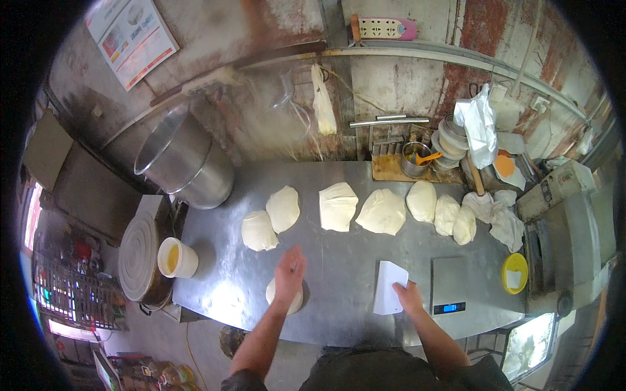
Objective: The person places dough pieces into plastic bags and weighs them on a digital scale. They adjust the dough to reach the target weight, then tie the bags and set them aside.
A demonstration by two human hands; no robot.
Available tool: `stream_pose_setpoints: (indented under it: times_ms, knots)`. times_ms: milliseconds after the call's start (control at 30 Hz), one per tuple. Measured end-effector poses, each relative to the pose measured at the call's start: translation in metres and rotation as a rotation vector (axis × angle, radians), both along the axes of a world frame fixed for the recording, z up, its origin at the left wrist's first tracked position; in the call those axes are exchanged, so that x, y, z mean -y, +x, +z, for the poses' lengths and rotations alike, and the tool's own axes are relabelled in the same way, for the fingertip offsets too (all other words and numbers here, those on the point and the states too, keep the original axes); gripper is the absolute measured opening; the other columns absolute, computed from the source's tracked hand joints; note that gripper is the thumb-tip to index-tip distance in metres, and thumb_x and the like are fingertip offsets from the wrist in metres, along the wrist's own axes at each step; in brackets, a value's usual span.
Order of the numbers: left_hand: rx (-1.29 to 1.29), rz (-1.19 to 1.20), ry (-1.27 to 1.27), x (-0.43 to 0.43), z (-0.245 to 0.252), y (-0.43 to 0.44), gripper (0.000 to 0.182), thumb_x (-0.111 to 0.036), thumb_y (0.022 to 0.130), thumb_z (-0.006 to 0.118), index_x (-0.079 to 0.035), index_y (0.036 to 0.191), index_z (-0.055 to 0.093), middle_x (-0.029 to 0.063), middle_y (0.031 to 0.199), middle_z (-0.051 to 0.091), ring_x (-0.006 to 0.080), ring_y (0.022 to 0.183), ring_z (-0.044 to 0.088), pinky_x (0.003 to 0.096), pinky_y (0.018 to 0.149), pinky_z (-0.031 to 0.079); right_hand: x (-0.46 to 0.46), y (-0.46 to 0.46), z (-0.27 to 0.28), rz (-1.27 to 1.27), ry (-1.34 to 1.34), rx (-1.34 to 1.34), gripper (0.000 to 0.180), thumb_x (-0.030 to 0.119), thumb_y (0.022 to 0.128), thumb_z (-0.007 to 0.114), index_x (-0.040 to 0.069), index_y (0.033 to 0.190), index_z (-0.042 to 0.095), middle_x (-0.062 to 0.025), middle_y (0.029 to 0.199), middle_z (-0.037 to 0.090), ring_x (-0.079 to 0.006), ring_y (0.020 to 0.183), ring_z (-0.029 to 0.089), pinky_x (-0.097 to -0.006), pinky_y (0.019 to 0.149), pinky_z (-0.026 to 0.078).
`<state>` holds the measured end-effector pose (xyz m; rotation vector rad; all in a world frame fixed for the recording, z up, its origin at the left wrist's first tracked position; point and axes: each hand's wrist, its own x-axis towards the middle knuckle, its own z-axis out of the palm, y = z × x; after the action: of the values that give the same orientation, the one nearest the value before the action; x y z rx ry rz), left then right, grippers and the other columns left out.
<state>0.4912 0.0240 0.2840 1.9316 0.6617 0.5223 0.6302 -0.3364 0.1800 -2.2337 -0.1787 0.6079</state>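
Note:
My left hand (290, 274) is over a round piece of dough (294, 304) near the front edge of the metal table (337, 293); its fingers point forward, and whether it presses the dough is hidden. My right hand (409, 295) grips a white dough scraper (389, 291) by its right edge. Beyond the hands lie several dough pieces: two touching ones (259, 230) at the left, a folded one (338, 206) in the middle, a wide one (382, 212) beside it, and a cluster (446, 215) at the right. A digital scale (449, 281) rests right of the scraper.
Large metal pots (198, 166) stand at the back left. A white tub with yellow contents (186, 259) is at the left edge. A yellow bowl (515, 273) and a cloth (506, 225) lie at the right. A wooden board (386, 168) holds a metal cup (415, 166) at the back.

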Motion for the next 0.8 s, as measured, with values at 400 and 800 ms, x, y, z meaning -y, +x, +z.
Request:
stream_pose_setpoints:
  times_ms: [400, 800]
  knots:
    - [-0.006, -0.199, 0.032, -0.102, 0.089, 0.312, 0.062, -0.029, 0.095, 0.073, -0.006, 0.148, 0.05, 0.0126, 0.143, 0.059, 0.0245, 0.128, 0.057, 0.0394, 0.106, 0.044, -0.042, 0.026, 0.015, 0.333, -0.542, 0.313, 0.018, 0.014, 0.086, 0.064, 0.005, 0.099, 0.07, -0.0138, 0.103, 0.072, -0.0336, 0.089, 0.074, -0.0447, 0.075, 0.061]
    - [-0.118, -0.16, 0.003, -0.12, 0.125, 0.471, 0.092, -0.042, 0.089, 0.077, -0.014, 0.162, 0.03, 0.0232, 0.164, 0.03, 0.0399, 0.151, 0.029, 0.0571, 0.118, 0.028, -0.039, 0.025, 0.026, 0.225, -0.47, 0.255, 0.014, 0.011, 0.083, 0.063, 0.007, 0.094, 0.07, -0.0126, 0.101, 0.071, -0.0328, 0.091, 0.072, -0.0456, 0.076, 0.06]
